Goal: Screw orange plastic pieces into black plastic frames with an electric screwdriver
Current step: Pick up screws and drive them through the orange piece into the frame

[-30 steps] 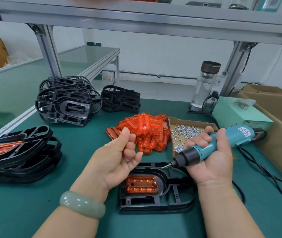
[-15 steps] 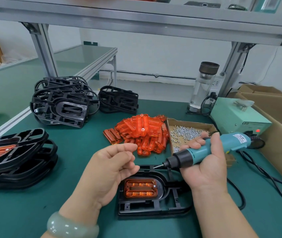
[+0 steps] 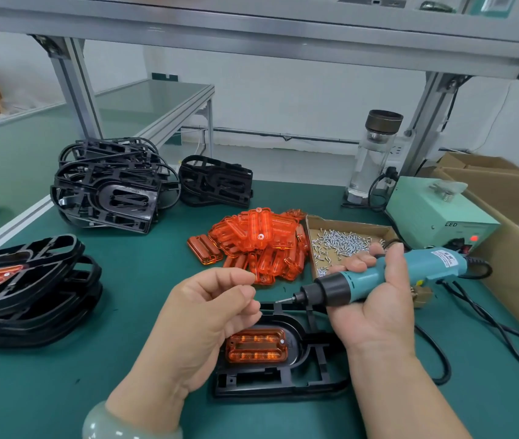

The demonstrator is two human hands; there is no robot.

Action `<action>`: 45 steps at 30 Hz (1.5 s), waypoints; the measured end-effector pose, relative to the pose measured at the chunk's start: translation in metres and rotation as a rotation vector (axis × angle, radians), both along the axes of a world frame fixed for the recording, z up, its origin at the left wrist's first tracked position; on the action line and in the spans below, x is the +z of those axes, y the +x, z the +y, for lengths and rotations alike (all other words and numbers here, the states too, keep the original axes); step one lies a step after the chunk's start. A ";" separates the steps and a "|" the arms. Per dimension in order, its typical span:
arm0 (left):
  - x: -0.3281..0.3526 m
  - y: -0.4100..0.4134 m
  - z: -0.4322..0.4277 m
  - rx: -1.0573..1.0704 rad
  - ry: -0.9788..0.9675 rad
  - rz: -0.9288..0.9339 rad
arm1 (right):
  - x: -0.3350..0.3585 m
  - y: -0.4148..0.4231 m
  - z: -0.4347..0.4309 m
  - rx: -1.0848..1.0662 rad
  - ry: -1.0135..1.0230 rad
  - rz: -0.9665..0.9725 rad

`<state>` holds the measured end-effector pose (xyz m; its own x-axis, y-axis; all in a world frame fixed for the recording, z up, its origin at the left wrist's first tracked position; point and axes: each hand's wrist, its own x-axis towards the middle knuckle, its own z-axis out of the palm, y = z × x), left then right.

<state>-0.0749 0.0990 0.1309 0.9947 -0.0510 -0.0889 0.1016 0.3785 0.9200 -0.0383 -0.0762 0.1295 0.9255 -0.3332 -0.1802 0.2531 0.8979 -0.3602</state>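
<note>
Below your hands, the black frame (image 3: pixel 283 380) lies flat on the mat with an orange piece (image 3: pixel 256 345) seated; light, rigid, slick plastic, so pin the frame's rim. Right hand (image 3: pixel 375 308) clamped around the electric screwdriver (image 3: pixel 378 277). Left hand (image 3: pixel 207 315) fingertips pinched together; screw likely, can't tell.

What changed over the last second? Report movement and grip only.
The left hand opened out of a tight pinch, fingertips now extended toward the bit of the electric screwdriver. The right hand keeps its grip on it. The black frame with its orange piece stayed put.
</note>
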 end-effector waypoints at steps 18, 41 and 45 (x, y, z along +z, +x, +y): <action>0.008 -0.004 -0.011 -0.118 -0.384 0.423 | 0.003 -0.003 0.000 -0.008 0.070 -0.024; 0.005 -0.006 -0.020 -0.170 -0.350 0.397 | 0.006 -0.006 0.005 -0.040 0.016 -0.065; 0.003 -0.006 -0.021 -0.156 -0.297 0.359 | 0.006 -0.006 0.006 -0.045 0.006 -0.077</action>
<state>-0.0812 0.0783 0.1344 0.8826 -0.2724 -0.3832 0.4687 0.5745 0.6710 -0.0441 -0.0703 0.1352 0.9208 -0.3738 -0.1112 0.3200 0.8872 -0.3326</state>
